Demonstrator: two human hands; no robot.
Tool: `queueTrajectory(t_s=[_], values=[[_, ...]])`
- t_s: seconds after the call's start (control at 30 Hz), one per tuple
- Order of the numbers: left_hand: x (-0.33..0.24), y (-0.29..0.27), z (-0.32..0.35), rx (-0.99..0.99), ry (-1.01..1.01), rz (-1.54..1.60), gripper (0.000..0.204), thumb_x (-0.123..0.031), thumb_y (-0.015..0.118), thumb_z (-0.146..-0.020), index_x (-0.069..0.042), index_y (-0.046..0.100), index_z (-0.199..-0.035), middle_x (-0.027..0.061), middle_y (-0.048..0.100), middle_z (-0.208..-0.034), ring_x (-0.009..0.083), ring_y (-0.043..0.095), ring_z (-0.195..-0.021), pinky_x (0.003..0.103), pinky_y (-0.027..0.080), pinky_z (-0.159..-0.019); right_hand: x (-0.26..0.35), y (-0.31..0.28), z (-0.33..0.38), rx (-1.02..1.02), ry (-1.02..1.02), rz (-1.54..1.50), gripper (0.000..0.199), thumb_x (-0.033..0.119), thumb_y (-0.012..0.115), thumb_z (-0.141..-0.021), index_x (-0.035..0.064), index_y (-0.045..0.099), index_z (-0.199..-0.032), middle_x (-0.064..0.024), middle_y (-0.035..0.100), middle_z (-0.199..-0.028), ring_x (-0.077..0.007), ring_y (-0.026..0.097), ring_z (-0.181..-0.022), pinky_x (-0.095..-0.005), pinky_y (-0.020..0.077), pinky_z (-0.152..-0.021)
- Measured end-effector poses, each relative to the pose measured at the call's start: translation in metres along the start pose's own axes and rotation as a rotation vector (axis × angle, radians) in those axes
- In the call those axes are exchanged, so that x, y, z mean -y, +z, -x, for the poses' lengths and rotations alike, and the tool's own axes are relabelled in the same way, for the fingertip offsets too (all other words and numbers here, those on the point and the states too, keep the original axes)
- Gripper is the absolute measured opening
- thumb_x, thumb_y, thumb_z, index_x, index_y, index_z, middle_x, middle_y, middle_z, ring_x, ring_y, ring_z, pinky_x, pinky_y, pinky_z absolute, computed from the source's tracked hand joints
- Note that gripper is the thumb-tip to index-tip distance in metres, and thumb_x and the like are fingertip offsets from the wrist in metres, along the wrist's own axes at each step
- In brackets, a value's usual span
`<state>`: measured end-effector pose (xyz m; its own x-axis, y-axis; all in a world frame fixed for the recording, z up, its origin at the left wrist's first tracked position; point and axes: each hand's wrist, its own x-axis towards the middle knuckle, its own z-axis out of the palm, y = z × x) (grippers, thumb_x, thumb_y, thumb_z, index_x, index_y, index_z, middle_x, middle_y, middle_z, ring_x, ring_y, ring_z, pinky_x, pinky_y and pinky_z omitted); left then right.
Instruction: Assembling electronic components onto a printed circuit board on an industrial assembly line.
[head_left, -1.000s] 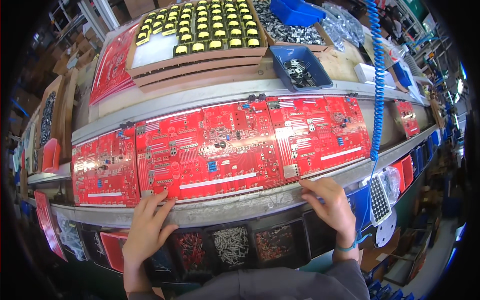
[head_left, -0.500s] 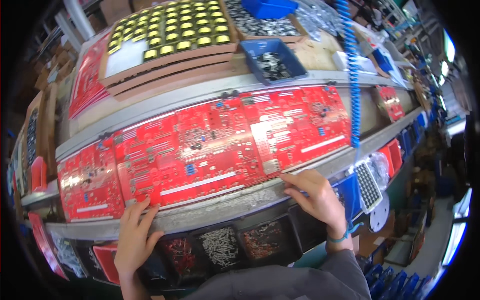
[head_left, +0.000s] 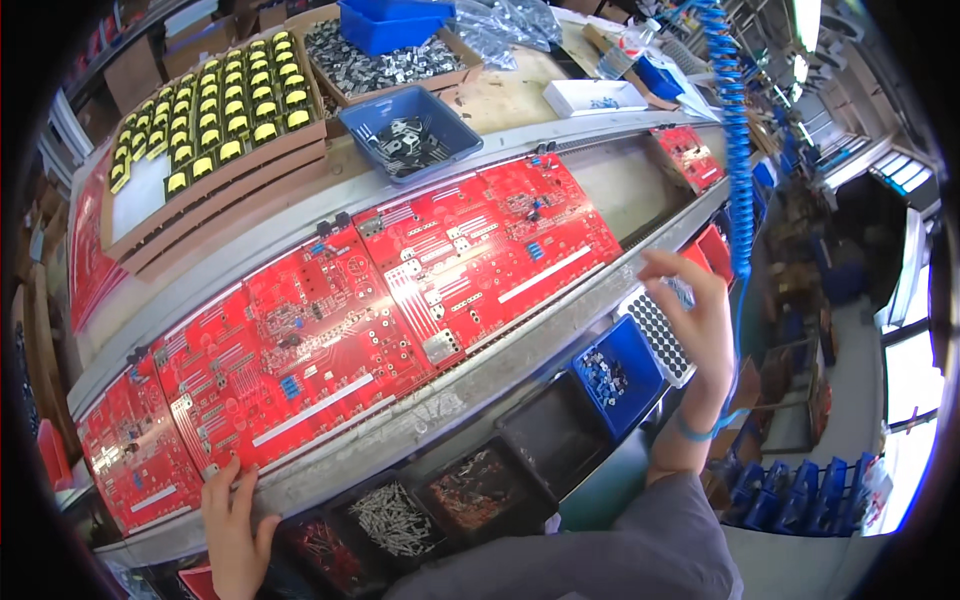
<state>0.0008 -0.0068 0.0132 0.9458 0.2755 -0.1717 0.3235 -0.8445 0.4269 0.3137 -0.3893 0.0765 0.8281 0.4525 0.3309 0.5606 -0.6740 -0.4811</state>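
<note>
My left hand (head_left: 232,530) rests its outstretched, spread fingertips on the front edge of a red circuit board (head_left: 300,345) lying in the metal rail. It holds nothing that I can see. My right hand (head_left: 698,325) hangs in the air right of the rail, near a white tray of round black parts (head_left: 655,335). Its index finger and thumb are curved with a gap between them, and nothing shows in it. A second red board (head_left: 500,250) lies to the right, butted against the first. Another red board (head_left: 135,450) lies at the far left.
Along the rail's near side stand bins: pale pins (head_left: 390,520), reddish components (head_left: 470,490), a blue bin (head_left: 625,375). Behind the rail are a blue-grey bin of metal parts (head_left: 412,135) and a carton of yellow-topped components (head_left: 215,110). A coiled blue hose (head_left: 738,150) hangs at right.
My right hand has lifted from the boards' front edge and moved right, over the bins. The view has swung right. My left hand stays at the board's front edge.
</note>
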Motion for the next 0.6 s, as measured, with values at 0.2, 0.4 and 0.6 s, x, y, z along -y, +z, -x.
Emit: queueTrajectory(t_s=[0.2, 0.4, 0.6], values=[[0.008, 0.004, -0.002, 0.001, -0.023, 0.023, 0.060, -0.001, 0.069, -0.067, -0.001, 0.052, -0.125, 0.0175, 0.045, -0.134, 0.0382, 0.042, -0.122, 0.042, 0.034, -0.104, -0.114, 0.018, -0.043, 0.150, 0.154, 0.006, 0.040, 0.019, 0.065, -0.087, -0.0044, 0.058, -0.119, -0.0167, 0.069, -0.098, -0.0236, 0.067, -0.091, -0.0339, 0.0497, -0.080], [0.006, -0.001, -0.006, -0.052, 0.043, -0.026, 0.061, -0.007, 0.075, -0.066, -0.004, 0.055, -0.124, 0.0161, 0.048, -0.130, 0.0375, 0.046, -0.115, 0.044, 0.039, -0.097, -0.181, 0.041, -0.040, 0.337, 0.184, 0.177, 0.058, 0.034, 0.062, -0.090, -0.0059, 0.048, -0.129, -0.0274, 0.064, -0.106, -0.0345, 0.065, -0.096, -0.0376, 0.0495, -0.082], [0.013, -0.001, 0.000, -0.055, 0.064, -0.053, 0.060, -0.012, 0.075, -0.070, -0.005, 0.053, -0.126, 0.0148, 0.048, -0.129, 0.0367, 0.046, -0.116, 0.044, 0.039, -0.098, -0.149, 0.053, -0.046, 0.438, 0.106, 0.128, 0.054, 0.028, 0.060, -0.091, -0.0072, 0.046, -0.129, -0.0273, 0.064, -0.104, -0.0350, 0.065, -0.095, -0.0375, 0.0493, -0.081]])
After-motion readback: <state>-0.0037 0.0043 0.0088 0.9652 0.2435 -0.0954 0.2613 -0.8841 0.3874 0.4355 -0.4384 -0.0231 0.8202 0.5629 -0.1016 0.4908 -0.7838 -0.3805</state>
